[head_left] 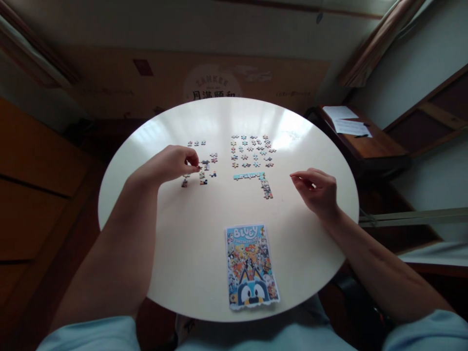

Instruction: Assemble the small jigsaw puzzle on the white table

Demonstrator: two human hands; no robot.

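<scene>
My left hand (180,162) is closed in a pinch above the left group of loose jigsaw pieces. A small dark puzzle piece (199,167) shows at its fingertips. Over the right side of the table, my right hand (316,191) is also pinched, thumb and forefinger together; whatever it may hold is too small to make out. Between the hands lies a joined strip of puzzle (249,176) with a blue top edge, which turns down at its right end into a short column (267,189). Behind it, loose pieces (244,157) are spread in rough rows.
A Bluey picture sheet (251,267) lies near the front edge of the round white table (190,253). Three pieces (196,143) sit in a row beyond my left hand. At the right, a wooden desk (380,146) holds papers (353,127) and a pen.
</scene>
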